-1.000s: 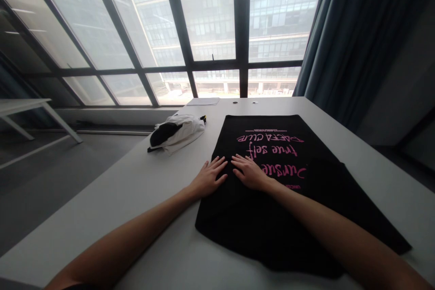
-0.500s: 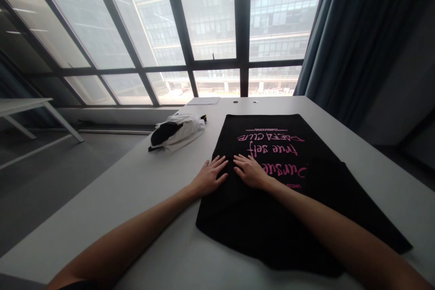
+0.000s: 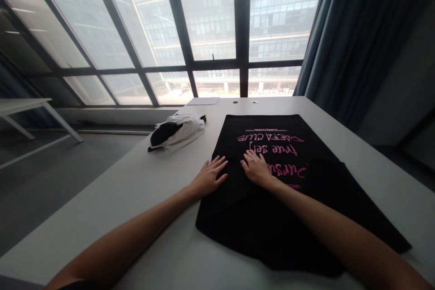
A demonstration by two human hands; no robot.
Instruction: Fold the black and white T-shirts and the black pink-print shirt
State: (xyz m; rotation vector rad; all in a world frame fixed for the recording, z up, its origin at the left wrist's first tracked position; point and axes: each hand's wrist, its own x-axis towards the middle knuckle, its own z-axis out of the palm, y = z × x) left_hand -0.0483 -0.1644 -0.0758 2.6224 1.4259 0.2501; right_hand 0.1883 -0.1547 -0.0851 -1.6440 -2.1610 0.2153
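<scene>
A black T-shirt (image 3: 272, 231) with pink lettering, upside down from my side, lies spread flat on the white table. My left hand (image 3: 209, 176) rests open on its left edge, fingers spread and palm down. On the printed area lies my right hand (image 3: 256, 167), also open and flat, with its fingers over part of the pink words. Neither hand grips the cloth. My right forearm crosses above the near right part of the shirt and hides some of it.
A crumpled white and black garment (image 3: 180, 129) lies on the white table (image 3: 146, 217), left of the shirt. Papers (image 3: 203, 101) lie at the far edge by the window. Another table (image 3: 25, 105) stands at far left, and a dark curtain (image 3: 336, 41) hangs at right.
My right hand has slid to the right and slightly forward over the lettering. My left hand and the shirt have stayed in place.
</scene>
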